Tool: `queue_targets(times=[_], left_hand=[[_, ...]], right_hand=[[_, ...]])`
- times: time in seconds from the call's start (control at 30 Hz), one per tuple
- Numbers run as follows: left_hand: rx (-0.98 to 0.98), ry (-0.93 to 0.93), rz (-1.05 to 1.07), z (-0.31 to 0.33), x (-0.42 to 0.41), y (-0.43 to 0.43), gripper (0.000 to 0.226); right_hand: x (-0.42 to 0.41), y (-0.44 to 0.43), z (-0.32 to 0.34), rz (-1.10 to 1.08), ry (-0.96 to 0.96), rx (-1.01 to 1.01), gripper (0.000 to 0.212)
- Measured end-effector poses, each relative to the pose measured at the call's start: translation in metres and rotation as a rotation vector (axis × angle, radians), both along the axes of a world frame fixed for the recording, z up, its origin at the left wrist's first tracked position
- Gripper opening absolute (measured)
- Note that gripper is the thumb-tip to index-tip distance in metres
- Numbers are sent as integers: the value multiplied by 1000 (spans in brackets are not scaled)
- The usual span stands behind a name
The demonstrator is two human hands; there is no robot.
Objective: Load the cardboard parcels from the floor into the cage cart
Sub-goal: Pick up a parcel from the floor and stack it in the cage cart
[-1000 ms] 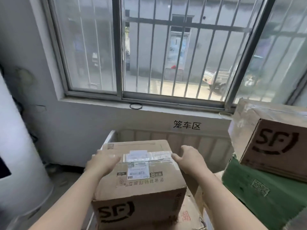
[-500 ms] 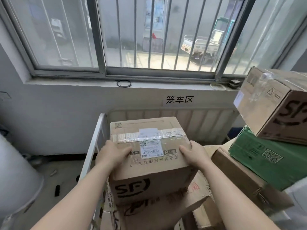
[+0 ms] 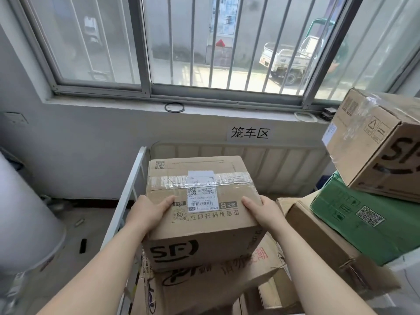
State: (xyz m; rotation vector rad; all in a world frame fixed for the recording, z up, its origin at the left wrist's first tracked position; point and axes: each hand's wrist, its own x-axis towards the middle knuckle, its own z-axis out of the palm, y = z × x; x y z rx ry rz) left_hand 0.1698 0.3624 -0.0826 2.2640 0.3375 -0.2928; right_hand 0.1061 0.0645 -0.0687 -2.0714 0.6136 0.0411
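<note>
Item: SF parcel, apparently resting on a lower parcel inside the cage cart. Left grip and right grip are clasping its sides, fingers curled over the top. Step: placing. Next, probably: an even release.

Both my bare forearms reach forward and slightly inward, my left hand and right hand clasping opposite top edges of the parcel, thumbs flat on top, fingers folded over its sides.
</note>
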Motion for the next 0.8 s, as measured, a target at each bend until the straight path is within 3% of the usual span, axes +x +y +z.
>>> queue_targets(times=[0.2,0.37,0.5,0.8], left_hand=[[-12,-28,77,-5,-12,-4,78],[-37,-75,79,-5,-23,-11,63],[-22,-74,68,-5,-31,-14,77],[-44,-85,34,4,-44,-15,77]], right_hand=[[-3,-7,-6,47,-14,-29,45],[-11,-17,-6,69,-20,-30,41],[-21,-24,-7,75,-27,-54,41],[-33,-27,6,77,-52,-58,38]])
